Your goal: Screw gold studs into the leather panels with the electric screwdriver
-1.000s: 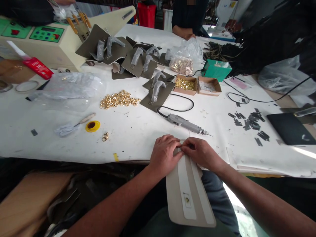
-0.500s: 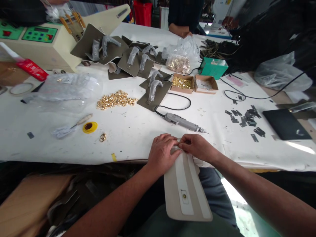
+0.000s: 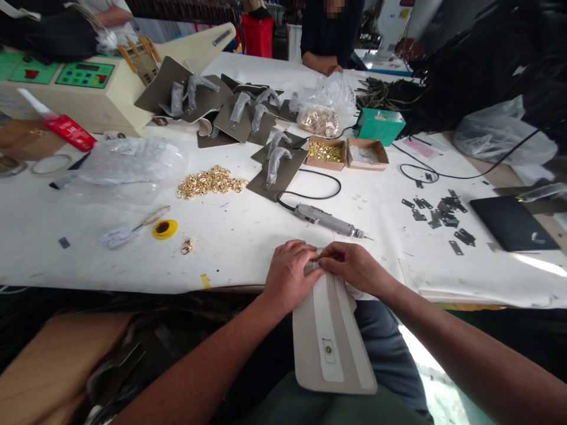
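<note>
A beige leather flap (image 3: 330,342) with a white strip and a small gold stud hangs over the near table edge onto my lap. My left hand (image 3: 290,274) and my right hand (image 3: 354,268) meet at its top end on the table, fingers pinched on the flap's upper edge. What sits between the fingertips is hidden. A grey electric screwdriver (image 3: 330,221) with a black cord lies just beyond my hands.
On the white table (image 3: 248,236) lie a pile of gold rings (image 3: 208,180), a yellow lid (image 3: 165,228), olive leather pieces (image 3: 274,168), two small boxes (image 3: 326,153) of hardware, black metal strips (image 3: 438,215) and a cream machine (image 3: 80,82). Another person (image 3: 330,35) sits at the far side.
My hands stay pinched at the flap's top end. The flap's hanging end has shifted slightly left and up in view as the camera moved.
</note>
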{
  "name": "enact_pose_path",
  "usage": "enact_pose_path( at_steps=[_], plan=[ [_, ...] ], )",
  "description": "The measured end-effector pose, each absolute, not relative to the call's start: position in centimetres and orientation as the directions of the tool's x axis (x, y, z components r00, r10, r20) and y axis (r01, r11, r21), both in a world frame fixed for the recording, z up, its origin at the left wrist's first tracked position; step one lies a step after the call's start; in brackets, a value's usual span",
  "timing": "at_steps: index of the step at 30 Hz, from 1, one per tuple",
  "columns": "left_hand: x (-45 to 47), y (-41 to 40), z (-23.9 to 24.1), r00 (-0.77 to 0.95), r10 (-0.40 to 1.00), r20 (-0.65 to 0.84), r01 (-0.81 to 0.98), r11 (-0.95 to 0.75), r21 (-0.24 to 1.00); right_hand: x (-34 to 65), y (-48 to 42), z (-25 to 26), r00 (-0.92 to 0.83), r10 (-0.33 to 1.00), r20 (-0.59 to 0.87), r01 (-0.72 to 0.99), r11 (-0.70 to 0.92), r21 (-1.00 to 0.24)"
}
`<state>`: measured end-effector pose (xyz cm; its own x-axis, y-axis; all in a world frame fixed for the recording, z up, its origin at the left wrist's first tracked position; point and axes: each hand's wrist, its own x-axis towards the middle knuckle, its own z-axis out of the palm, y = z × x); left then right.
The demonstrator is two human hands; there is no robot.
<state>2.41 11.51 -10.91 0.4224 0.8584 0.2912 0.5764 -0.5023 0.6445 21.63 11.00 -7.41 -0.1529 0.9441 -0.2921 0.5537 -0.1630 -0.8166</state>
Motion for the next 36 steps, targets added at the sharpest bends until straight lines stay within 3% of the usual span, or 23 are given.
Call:
enact_pose_path(
  at_steps=[6, 12, 18, 26, 28, 31, 33, 36],
  plan=[
    [2.4, 11.5, -10.8, 0.428, 0.864, 0.263, 0.581, -0.487, 0.652, 21.4, 11.9, -7.7, -0.107, 0.933, -0.343, 0.637, -0.201, -0.745],
    [2.1, 11.7, -10.8, 0.441, 0.861, 0.252, 0.573, -0.486, 0.660, 21.6, 14.2, -7.2, -0.263, 0.824, -0.502, 0.629, -0.248, -0.737],
    [2.2, 11.6, -11.0, 0.428, 0.861, 0.273, 0.565, -0.491, 0.663, 21.5, 12.5, -7.6, -0.156, 0.937, -0.314, 0.672, -0.133, -0.728],
    [2.2, 11.6, -11.2, 0.416, 0.864, 0.284, 0.561, -0.490, 0.667, 22.4, 12.2, -6.3, -0.219, 0.935, -0.278, 0.625, -0.085, -0.776],
    [2.3, 11.6, -11.2, 0.414, 0.864, 0.286, 0.556, -0.489, 0.672, 23.0, 12.9, -5.9, -0.126, 0.986, -0.107, 0.694, 0.010, -0.720],
    [2.3, 11.5, -11.1, 0.411, 0.865, 0.288, 0.550, -0.487, 0.678, 23.7, 14.8, -6.5, -0.076, 0.979, 0.190, 0.878, 0.156, -0.453],
    [2.3, 11.5, -11.0, 0.407, 0.867, 0.288, 0.552, -0.484, 0.679, 23.8, 16.3, -7.5, -0.149, 0.970, 0.193, 0.935, 0.202, -0.292],
    [2.3, 11.5, -10.9, 0.404, 0.870, 0.284, 0.556, -0.480, 0.679, 24.0, 18.0, -8.6, -0.194, 0.974, 0.114, 0.942, 0.217, -0.255]
  ],
)
